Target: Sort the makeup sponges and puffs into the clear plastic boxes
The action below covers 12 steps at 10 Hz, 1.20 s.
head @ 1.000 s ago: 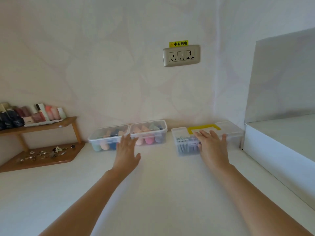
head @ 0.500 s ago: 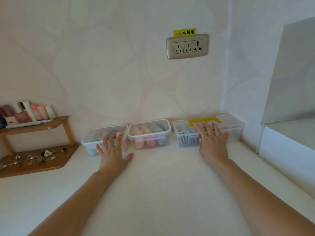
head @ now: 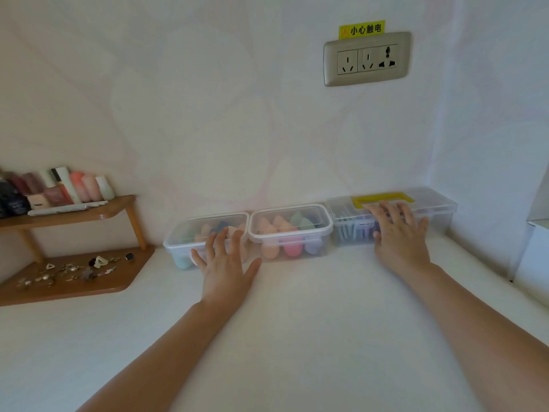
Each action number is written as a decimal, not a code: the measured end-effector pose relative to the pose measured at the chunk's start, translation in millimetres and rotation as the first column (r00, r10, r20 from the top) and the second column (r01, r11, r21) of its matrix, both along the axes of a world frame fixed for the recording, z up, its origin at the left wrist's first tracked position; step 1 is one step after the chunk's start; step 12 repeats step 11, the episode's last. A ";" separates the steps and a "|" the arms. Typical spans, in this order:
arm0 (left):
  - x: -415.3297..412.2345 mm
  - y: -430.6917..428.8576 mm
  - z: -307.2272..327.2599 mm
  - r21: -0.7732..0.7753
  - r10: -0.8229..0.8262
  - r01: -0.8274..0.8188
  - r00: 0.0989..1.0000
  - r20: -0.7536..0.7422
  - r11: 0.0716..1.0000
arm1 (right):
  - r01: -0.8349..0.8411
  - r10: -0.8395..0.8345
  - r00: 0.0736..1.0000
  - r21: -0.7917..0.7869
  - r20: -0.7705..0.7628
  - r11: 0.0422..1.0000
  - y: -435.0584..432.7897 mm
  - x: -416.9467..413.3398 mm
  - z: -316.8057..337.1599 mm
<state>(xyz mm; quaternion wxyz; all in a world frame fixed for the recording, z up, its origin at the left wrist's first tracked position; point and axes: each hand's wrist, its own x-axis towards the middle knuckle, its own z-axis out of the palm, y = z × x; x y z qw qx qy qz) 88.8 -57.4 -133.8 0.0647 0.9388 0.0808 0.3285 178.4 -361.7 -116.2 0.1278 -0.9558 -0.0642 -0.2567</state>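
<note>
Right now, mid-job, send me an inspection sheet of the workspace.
Surface: white tabletop, three boxes in a row against the wall.
Job's things: left box and lidded middle box hold coloured sponges; right box has yellow handle, contents blurred.
Clutter: trinkets and bottles on wooden shelf.
Grips: left hand open at left box; right hand open on right box's lid.
Cables: nothing seen.
Surroundings: wall socket, unused; white ledge at right.

The sponges [head: 292, 249] in the clear middle box [head: 328, 230] were peach, pink, lilac and teal; the right box [head: 439, 209] had a yellow handle [head: 383, 197] (like the socket label [head: 361, 29]); the wall [head: 208, 99] bore faint pale leaves.
</note>
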 end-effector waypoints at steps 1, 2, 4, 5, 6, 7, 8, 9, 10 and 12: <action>1.4 -3.5 2.1 -0.026 0.034 -0.033 0.998 0.047 0.999 | -0.002 0.002 1.000 -0.011 -0.010 1.000 -1.1 -0.4 -1.6; 5.3 -11.7 6.1 -0.112 0.094 -0.085 0.993 0.077 0.990 | -0.013 0.012 1.000 -0.012 -0.026 1.000 -3.0 -1.8 -0.3; 15.0 -22.4 6.3 -0.144 0.179 -0.166 0.981 0.078 0.976 | -0.054 0.038 0.978 0.074 0.203 0.996 7.2 -11.0 1.5; 16.9 -22.8 3.8 -0.107 0.186 -0.174 0.976 0.113 0.979 | -0.384 0.346 0.861 0.031 0.374 0.923 23.0 -22.6 8.3; 16.9 -24.8 3.3 -0.136 0.180 -0.168 0.980 0.088 0.976 | -0.576 0.577 0.800 -0.056 0.161 0.815 39.2 -34.8 3.5; 16.4 -24.5 3.0 -0.141 0.183 -0.172 0.981 0.068 0.975 | -0.551 0.555 0.823 0.063 -0.122 0.832 38.9 -36.8 -7.3; 15.1 -25.5 2.0 -0.138 0.173 -0.160 0.981 0.091 0.977 | -0.475 0.492 0.849 0.127 -0.193 0.871 34.5 -36.4 -7.3; 12.3 -26.3 3.2 -0.154 0.147 -0.136 0.987 0.063 0.979 | -0.425 0.446 0.873 0.141 -0.197 0.894 32.1 -40.4 -9.5; 2.4 -22.2 10.5 -0.191 0.062 -0.054 0.997 0.038 0.980 | -0.379 0.403 0.891 0.144 -0.209 0.914 25.4 -51.6 -11.4; -12.1 -17.8 8.7 -0.220 0.009 -0.012 1.000 -0.012 0.975 | -0.318 0.347 0.918 0.167 -0.192 0.933 14.7 -63.8 -16.2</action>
